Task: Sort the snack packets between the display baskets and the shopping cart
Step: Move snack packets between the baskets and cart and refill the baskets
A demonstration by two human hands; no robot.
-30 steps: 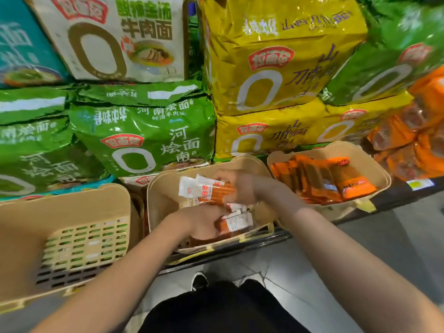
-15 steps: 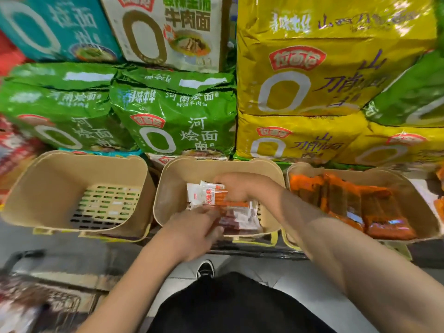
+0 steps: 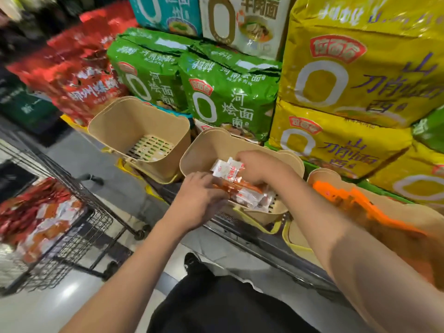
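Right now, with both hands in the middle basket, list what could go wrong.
1. Both hands, right and left, grip one loose bunch of packets; some may slip out on lifting.
2. The middle basket overhangs the shelf edge; a tug might tip it.
3. The cart stands off to the left, so packets could drop to the floor on the way.

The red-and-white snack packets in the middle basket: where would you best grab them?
Probably across the middle of the bundle of snack packets, from above through the middle basket's open top. They lie flat and slim, side by side, so the hands can gather several.
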